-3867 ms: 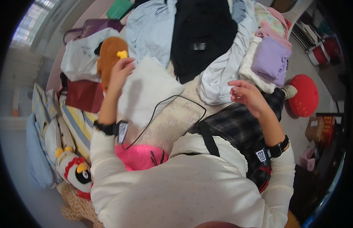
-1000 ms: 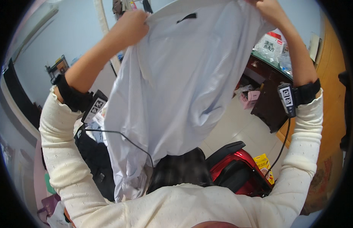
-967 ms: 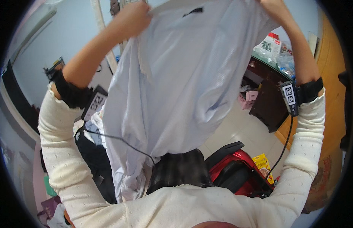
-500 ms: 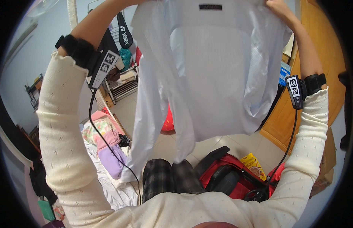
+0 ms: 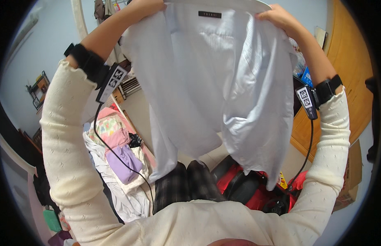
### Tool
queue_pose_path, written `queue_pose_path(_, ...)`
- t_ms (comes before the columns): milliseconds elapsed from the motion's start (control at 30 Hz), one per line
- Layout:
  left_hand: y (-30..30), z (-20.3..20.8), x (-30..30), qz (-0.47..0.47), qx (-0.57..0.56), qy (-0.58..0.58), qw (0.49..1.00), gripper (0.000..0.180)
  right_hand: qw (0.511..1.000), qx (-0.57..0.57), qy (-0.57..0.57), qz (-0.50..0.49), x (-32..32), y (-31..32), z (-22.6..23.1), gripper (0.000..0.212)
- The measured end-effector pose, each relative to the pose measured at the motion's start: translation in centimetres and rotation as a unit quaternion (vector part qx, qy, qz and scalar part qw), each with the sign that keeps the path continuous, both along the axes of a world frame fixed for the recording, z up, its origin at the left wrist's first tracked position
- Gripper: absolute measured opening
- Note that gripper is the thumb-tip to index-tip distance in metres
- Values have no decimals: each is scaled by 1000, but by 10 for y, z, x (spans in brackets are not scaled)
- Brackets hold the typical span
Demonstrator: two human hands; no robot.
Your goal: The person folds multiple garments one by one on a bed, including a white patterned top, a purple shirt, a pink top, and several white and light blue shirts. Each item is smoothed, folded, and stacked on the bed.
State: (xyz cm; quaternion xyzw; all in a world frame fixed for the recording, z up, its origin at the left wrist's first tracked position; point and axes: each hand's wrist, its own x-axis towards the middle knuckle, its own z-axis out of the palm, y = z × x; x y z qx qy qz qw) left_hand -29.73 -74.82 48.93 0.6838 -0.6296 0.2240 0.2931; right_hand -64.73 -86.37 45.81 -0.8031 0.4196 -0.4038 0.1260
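Holds up one white, faintly striped cloth shirt (image 5: 194, 82), spread between both hands. Grips collar at left end in the closed fingers of the left hand (image 5: 149, 6), with tips hidden at the upper rim of view; pinches right end between thumb and fingers of the right hand (image 5: 280, 18). Bears a small black rectangular neck label (image 5: 209, 14) midway between the grips. Hangs in loose folds below the fingers, above dark plaid trousers (image 5: 172, 184). Includes, near the edge of the pink-edged bed (image 5: 144, 149), a folded lavender cloth garment (image 5: 123, 164).
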Motion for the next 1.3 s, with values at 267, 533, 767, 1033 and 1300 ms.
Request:
queue_pose_path(267, -35, -11, -2, -399, 113, 560, 717, 17, 896, 196, -301, 260, 39, -40, -5, 13)
queue_pose_path(533, 0, -14, 5, -36, -73, 218, 973, 25, 986, 27, -79, 143, 59, -2, 6, 20)
queue_pose_path(767, -47, -23, 37, -51, -79, 152, 984, 38, 999, -42, -30, 6, 88, -13, -6, 34)
queue_pose_path(1033, -34, -59, -16, -116, 27, 285, 951, 37, 941, 194, -233, 153, 167, 20, -37, 17)
queue_pose_path(1300, -26, -92, -20, -511, 155, 471, 702, 21, 885, 236, -208, 344, 175, 38, -42, 21)
